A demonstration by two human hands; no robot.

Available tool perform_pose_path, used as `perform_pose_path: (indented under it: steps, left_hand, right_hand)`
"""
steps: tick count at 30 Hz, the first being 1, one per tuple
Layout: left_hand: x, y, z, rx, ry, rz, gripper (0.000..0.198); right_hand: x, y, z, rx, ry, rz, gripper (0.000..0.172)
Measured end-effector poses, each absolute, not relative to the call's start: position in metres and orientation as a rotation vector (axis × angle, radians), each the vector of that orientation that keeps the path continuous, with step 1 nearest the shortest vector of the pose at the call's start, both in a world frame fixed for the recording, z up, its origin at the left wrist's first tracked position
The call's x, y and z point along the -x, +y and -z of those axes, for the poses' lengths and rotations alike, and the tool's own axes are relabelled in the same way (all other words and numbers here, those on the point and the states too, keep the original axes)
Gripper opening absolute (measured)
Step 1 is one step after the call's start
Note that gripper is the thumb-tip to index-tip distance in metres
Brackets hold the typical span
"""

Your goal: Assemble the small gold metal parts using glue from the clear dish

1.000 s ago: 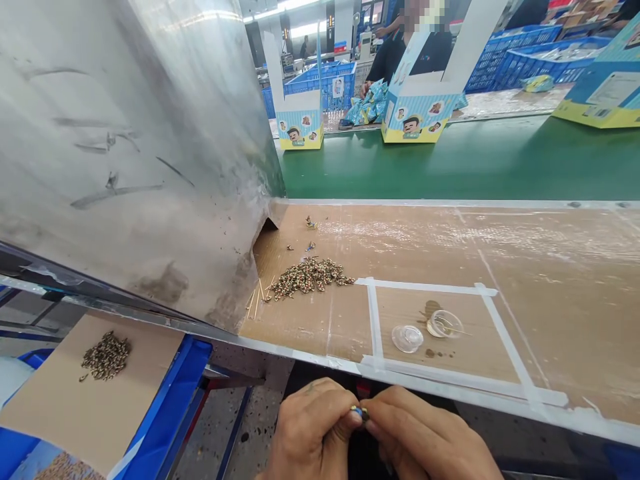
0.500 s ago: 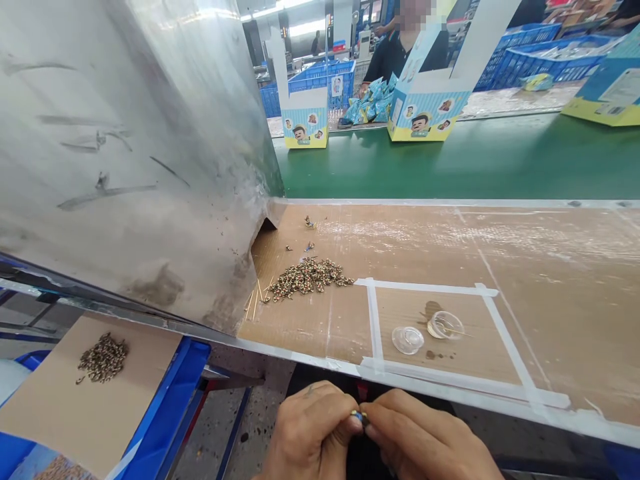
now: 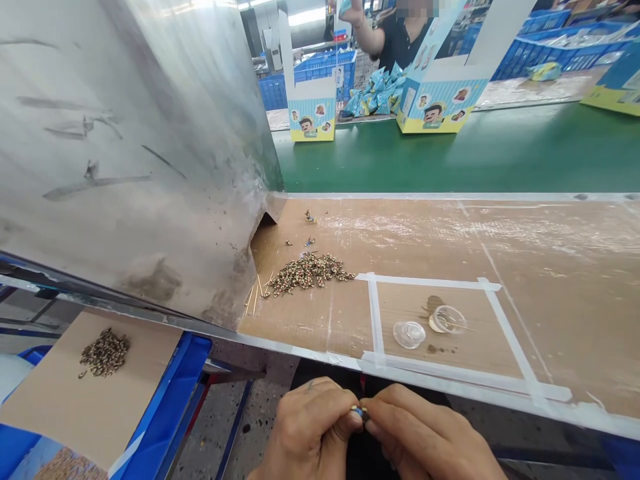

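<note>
Low in the view, my left hand (image 3: 310, 427) and my right hand (image 3: 425, 433) meet at the fingertips, both pinching a tiny blue-and-yellow piece (image 3: 358, 412). Its shape is mostly hidden by my fingers. Beyond the bench edge, a heap of small multicoloured pieces (image 3: 307, 273) lies on the cardboard-covered bench (image 3: 450, 247), out of reach of my fingers. Several thin wooden sticks (image 3: 256, 298) lie beside the heap. Two clear plastic cups or lids (image 3: 409, 335) sit inside a white-taped rectangle (image 3: 375, 313).
A large dented metal sheet (image 3: 125, 153) rises at the left. Lower left, a cardboard sheet (image 3: 85, 393) on a blue bin holds another heap of small pieces. Beyond the bench run a green conveyor belt (image 3: 450, 153), printed display boxes, blue crates and a co-worker.
My hands stay together on the small piece with little shift. The co-worker's arm is now raised, holding something blue. The whole scene sits slightly higher in view.
</note>
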State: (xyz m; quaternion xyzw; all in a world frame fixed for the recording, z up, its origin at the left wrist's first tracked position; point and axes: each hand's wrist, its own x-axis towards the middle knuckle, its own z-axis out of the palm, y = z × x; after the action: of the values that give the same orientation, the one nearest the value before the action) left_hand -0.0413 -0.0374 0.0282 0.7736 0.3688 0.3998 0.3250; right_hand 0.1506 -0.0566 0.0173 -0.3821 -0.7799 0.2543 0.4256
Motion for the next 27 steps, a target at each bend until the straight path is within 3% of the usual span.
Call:
perform_pose_path:
  steps: [27]
  left_hand:
    - [0.0433, -0.0355, -0.0359, -2.068, 0.962, -1.018, 0.032]
  right_hand:
    - [-0.1524, -0.0564, -0.0201, 0.950, -1.993, -0.724, 0.020]
